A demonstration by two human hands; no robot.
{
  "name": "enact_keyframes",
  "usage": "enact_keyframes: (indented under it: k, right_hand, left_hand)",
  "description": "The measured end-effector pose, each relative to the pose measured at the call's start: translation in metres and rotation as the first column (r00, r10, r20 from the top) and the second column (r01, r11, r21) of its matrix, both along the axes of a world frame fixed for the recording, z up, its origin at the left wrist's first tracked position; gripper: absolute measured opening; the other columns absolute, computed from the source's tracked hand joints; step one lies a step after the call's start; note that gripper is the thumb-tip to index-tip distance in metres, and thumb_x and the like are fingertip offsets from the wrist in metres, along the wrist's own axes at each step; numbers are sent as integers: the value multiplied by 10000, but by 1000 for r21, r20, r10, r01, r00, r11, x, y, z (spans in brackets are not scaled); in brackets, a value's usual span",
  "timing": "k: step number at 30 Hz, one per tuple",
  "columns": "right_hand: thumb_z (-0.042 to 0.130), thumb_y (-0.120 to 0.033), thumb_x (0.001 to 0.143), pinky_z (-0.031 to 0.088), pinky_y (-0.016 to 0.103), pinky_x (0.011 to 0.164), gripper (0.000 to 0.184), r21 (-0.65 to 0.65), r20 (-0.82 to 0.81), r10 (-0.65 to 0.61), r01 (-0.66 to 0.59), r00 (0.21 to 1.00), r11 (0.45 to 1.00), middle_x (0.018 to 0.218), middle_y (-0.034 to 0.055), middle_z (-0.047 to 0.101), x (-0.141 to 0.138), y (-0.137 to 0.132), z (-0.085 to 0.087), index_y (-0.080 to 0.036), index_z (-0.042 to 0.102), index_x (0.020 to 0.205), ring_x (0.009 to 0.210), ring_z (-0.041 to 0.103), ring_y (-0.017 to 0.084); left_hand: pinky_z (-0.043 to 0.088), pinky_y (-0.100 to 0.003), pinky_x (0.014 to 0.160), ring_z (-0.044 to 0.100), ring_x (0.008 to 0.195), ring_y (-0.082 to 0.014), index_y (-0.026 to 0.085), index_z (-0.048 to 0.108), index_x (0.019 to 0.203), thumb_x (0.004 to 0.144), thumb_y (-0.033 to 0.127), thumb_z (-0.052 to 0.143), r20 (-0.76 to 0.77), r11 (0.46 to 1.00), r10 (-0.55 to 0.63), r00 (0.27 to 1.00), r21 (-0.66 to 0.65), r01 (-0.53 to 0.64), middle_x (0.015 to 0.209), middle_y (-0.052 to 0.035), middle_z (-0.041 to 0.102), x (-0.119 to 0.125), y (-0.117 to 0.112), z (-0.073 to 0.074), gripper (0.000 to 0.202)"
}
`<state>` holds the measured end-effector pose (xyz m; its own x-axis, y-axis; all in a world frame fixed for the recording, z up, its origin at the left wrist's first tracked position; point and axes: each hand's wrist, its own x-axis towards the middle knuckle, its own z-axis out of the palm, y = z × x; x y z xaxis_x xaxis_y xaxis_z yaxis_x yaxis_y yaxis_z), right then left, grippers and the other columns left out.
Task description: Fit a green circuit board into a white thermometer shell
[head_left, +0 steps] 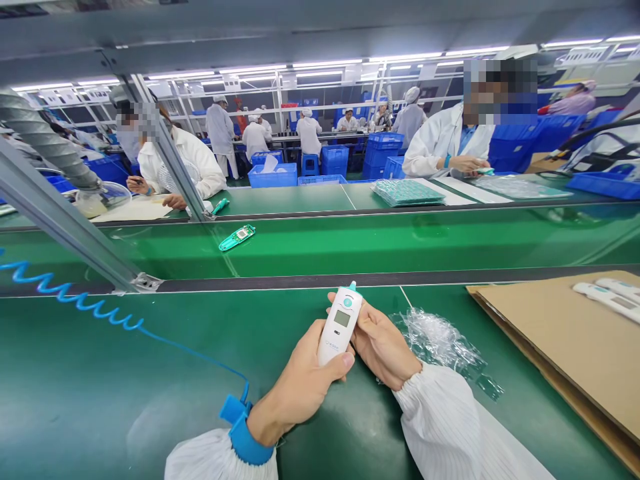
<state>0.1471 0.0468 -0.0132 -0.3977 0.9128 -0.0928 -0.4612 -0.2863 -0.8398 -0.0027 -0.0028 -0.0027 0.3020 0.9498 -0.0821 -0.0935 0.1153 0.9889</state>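
A white ear thermometer (341, 325) is held tilted above the green table, its teal tip upward and its small grey screen facing me. My left hand (305, 373) is closed round its lower end, the thumb lying across the bottom of the front. At the upper right side my right hand (383, 340) is closed on it, with fingers passing behind the body. A blue wrist strap (250, 437) with a coiled blue cord (90, 303) sits on my left wrist. Crumpled clear plastic film (443, 343) lies beside my right hand.
Brown cardboard (560, 333) on the right carries white thermometers (610, 300). An open teal housing with a circuit board (237, 237) lies on the green conveyor (350, 247). A metal post (65, 207) slants at left. Co-workers in white sit across the line.
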Motion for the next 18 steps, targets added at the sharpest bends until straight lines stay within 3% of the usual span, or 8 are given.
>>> enact_keyframes:
  k: [4, 7, 11, 14, 18]
  right_hand:
    - [627, -560, 892, 439, 432, 1050, 502, 49, 40, 112, -114, 993, 992, 1349, 93, 598, -8, -8, 2, -277, 611, 1305, 1178, 583, 254]
    - [729, -495, 835, 473, 426, 1006, 604, 31, 83, 226, -229, 971, 973, 1339, 95, 596, -12, -16, 3, -294, 540, 1372, 1142, 604, 253]
    - [722, -472, 833, 532, 315, 777, 524, -7, 270, 230, -237, 935, 971, 1064, 81, 679, -7, -10, 7, -231, 607, 1285, 919, 635, 208]
    - [690, -457, 851, 484, 245, 638, 450, 59, 469, 172, -225, 866, 973, 799, 30, 643, -2, 19, 14, -177, 648, 1202, 707, 570, 141]
    - [592, -353, 875, 516, 281, 681, 433, 205, 715, -79, -100, 694, 974, 825, 68, 686, -5, 93, 21, -143, 613, 1253, 696, 605, 156]
  left_hand:
    - [434, -328, 914, 534, 1027, -188, 233, 493, 1262, 945, 345, 530, -180, 973, 205, 962, 148, -180, 1171, -63, 581, 0, 0, -7, 338]
    - [363, -381, 1059, 470, 1195, -224, 273, 454, 1355, 964, 307, 454, -322, 931, 316, 892, 286, -227, 1309, -84, 502, 1, -1, -9, 392]
    - [315, -403, 1114, 386, 1282, -245, 287, 444, 1360, 882, 261, 563, -418, 900, 407, 812, 336, -278, 1402, -81, 396, -1, -2, -8, 492]
    - [305, -406, 1127, 369, 1289, -237, 265, 451, 1330, 856, 261, 595, -404, 871, 477, 781, 339, -356, 1397, -81, 386, -6, 1, -8, 495]
    - [324, -432, 1104, 402, 1241, -233, 256, 503, 1239, 890, 236, 517, -386, 817, 566, 728, 382, -433, 1337, -82, 436, -15, 7, -11, 349]
